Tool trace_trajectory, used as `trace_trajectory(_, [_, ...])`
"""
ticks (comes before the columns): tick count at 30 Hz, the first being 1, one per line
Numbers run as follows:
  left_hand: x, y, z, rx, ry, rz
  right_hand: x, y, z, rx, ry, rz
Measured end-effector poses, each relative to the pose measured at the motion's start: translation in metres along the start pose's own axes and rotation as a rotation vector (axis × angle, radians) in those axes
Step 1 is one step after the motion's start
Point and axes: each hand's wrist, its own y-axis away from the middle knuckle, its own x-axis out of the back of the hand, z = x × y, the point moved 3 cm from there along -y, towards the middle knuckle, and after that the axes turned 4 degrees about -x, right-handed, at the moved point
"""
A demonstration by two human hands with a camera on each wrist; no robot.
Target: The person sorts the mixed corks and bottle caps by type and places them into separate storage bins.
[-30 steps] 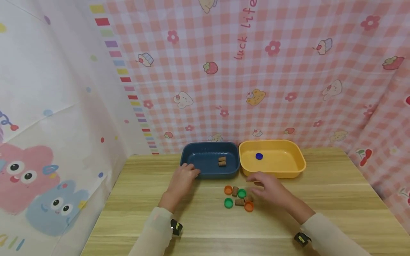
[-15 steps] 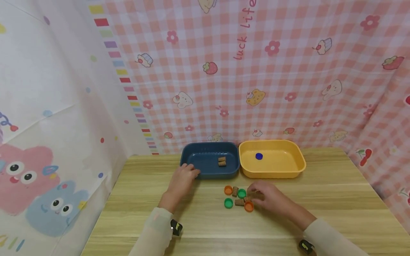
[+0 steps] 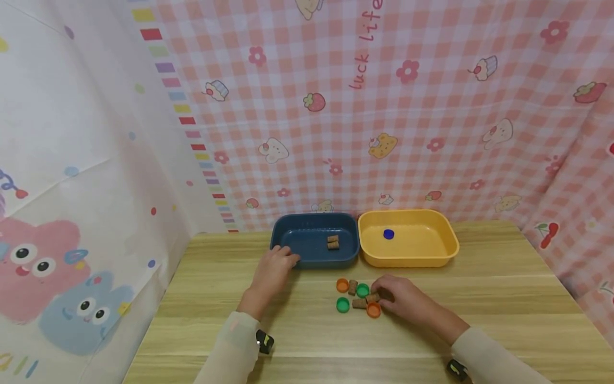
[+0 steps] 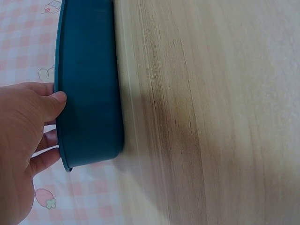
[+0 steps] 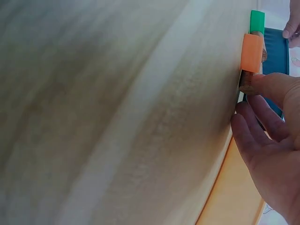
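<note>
My left hand [image 3: 273,269] grips the near left rim of a dark blue tray [image 3: 318,264]; in the left wrist view its thumb lies over the rim on the outer wall, the fingers behind. Low over the table, my right hand [image 3: 405,298] pinches a cork [image 3: 372,297] between thumb and fingers, and the right wrist view shows the thumb against that cork [image 5: 247,83]. Around it lie an orange bottle cap [image 3: 373,310], a green cap [image 3: 363,289], another cork [image 3: 358,303], a third cork [image 3: 353,288], a second green cap [image 3: 342,304] and a second orange cap [image 3: 342,285].
Two corks [image 3: 333,242] lie inside the blue tray. To its right stands a yellow tray [image 3: 408,262] with a dark blue cap [image 3: 388,234] in it. A pink checked cloth [image 3: 336,133] hangs directly behind both trays at the table's [image 3: 307,330] back edge.
My right hand has come down from near the yellow tray's front edge to the right side of the small pile and closed its fingers on a cork. The left hand stays at the blue tray.
</note>
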Motion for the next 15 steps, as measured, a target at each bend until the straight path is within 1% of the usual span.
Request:
trace_trajectory(10, [0.0003, -0.0003, 0.0007, 0.011, -0.008, -0.012, -0.0004, -0.0020, -0.0030, 0.024, 0.039, 0.021])
trace_trajectory(15, [0.0008, -0.0001, 0.0010, 0.004, -0.014, 0.002, -0.0004, 0.0015, -0.0026, 0.038, 0.054, 0.068])
